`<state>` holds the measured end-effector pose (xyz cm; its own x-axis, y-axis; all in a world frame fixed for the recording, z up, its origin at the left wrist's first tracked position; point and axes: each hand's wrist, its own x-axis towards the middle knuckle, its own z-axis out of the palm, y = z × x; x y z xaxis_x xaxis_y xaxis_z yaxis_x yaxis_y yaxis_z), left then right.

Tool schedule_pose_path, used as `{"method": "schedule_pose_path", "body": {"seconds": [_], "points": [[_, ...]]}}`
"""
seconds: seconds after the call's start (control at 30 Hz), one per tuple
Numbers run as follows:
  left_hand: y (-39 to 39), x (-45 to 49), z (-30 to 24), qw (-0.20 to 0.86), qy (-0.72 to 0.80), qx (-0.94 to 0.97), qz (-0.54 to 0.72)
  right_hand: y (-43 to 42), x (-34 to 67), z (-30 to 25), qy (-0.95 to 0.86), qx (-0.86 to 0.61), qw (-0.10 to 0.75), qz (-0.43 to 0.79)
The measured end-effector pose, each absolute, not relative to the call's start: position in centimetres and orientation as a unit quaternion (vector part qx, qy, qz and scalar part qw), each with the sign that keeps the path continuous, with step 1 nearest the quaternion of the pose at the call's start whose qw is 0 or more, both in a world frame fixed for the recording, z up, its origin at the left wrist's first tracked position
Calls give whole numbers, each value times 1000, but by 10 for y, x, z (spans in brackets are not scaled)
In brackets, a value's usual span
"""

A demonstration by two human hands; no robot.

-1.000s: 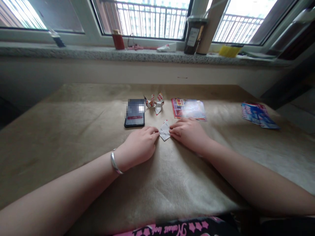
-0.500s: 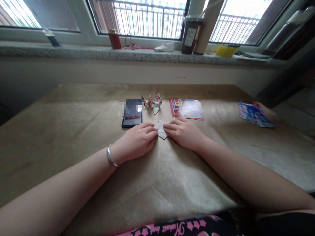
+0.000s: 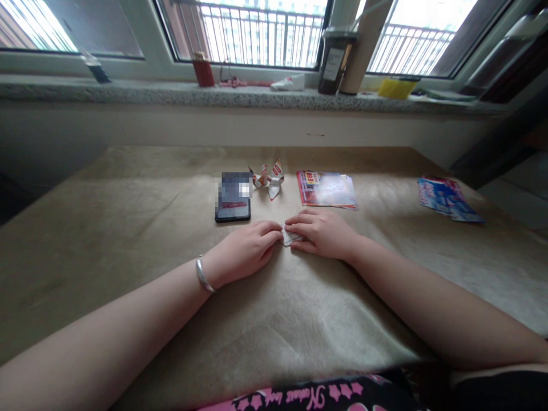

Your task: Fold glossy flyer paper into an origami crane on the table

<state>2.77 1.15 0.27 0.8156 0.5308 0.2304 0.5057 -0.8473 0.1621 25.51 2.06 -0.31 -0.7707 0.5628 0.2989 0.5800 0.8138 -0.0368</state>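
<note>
Folded paper [image 3: 289,238], left hand [image 3: 248,248] palm-down, fingers pinching its edge, right hand [image 3: 327,233], fingers and thumb apart

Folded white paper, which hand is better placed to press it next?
Probably the right hand: it reaches over the folded white paper, while the left hand meets only its left side.
</note>
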Motion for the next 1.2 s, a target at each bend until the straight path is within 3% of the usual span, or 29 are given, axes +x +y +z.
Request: {"method": "schedule_pose_path", "body": {"seconds": [0.4, 0.63, 0.93, 1.2], "points": [[7, 30, 3, -34, 334, 931, 145, 19, 252, -1, -959, -243, 121, -83], [8, 27, 10, -41, 321, 940, 110, 16, 248, 0, -951, -270, 150, -16], [7, 27, 18, -107, 330, 937, 46, 2, 240, 15, -922, -377, 63, -65], [11, 22, 13, -108, 300, 947, 50, -9, 233, 14, -931, -341, 53, -121]]}}
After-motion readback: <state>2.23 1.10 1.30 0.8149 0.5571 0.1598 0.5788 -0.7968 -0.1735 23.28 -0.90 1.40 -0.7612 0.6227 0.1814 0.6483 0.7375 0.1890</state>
